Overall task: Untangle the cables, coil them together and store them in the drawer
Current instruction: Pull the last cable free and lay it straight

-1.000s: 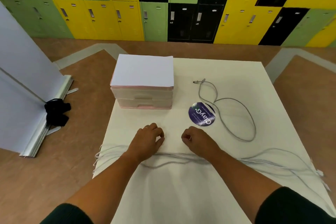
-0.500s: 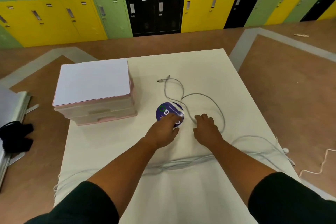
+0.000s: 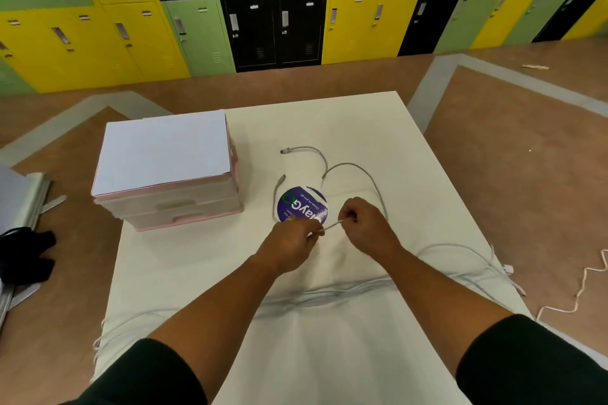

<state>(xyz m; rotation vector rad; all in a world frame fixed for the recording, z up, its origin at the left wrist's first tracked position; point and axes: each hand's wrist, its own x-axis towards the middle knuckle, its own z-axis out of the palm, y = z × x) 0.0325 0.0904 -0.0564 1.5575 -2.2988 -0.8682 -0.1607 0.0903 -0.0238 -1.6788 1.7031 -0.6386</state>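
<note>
A grey cable [image 3: 358, 171] loops across the white table [image 3: 362, 118], its plug end lying at the far middle. My left hand [image 3: 292, 240] and my right hand [image 3: 365, 223] both pinch a short stretch of this cable, held taut between them just above the table. A second end of the cable curves up left of a round purple sticker [image 3: 301, 204]. A bundle of several pale cables [image 3: 329, 293] lies across the table under my forearms and hangs off both sides. The pink drawer unit [image 3: 167, 181], its drawers closed, stands at the table's left.
A white sheet covers the top of the drawer unit. A white cable [image 3: 585, 283] lies on the brown floor at the right. A black item [image 3: 24, 253] and a white board's metal base sit on the floor at the left. Coloured lockers line the far wall.
Both hands moved forward from the pale bundle to the grey cable and took hold of it. The cable's loop has been pulled, and one end now lies left of the sticker.
</note>
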